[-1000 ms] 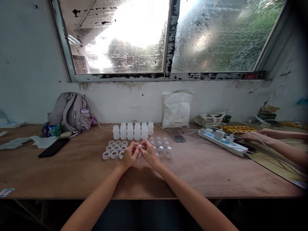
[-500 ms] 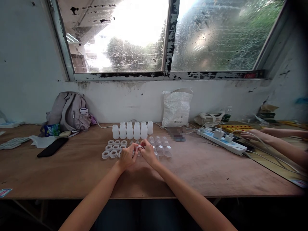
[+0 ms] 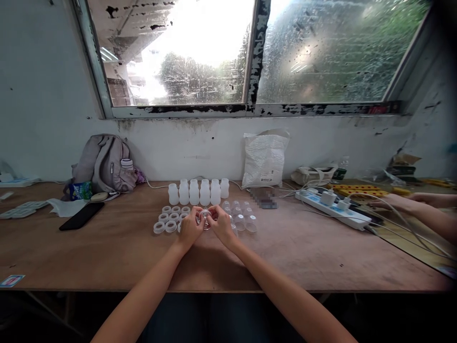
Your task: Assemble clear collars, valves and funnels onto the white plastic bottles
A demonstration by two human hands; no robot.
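A clear, round, nipple-like piece (image 3: pixel 205 218) is pinched between the fingertips of my left hand (image 3: pixel 192 227) and my right hand (image 3: pixel 220 224). Both hands are closed on its edges, one from each side, just above the table. Left of them stand rows of frosted plastic rings (image 3: pixel 172 217), partly covered by my left hand. On the right are rows of clear domed caps (image 3: pixel 240 220), some hidden behind my right hand. Behind the hands stand several frosted white bottles (image 3: pixel 193 193), upright and without lids. What lies directly under my hands is mostly hidden.
A black phone (image 3: pixel 81 216) and a grey backpack (image 3: pixel 107 164) are at the left. A white plastic package (image 3: pixel 266 159) leans on the wall. To the right lie a power strip (image 3: pixel 332 209) with cables and a yellow tray (image 3: pixel 357 191), where another person's hands (image 3: pixel 392 202) work.
My fingers have shifted on the clear piece, which now shows more of its round face between both hands. The view has moved slightly. The other person's hands stay by the yellow tray.
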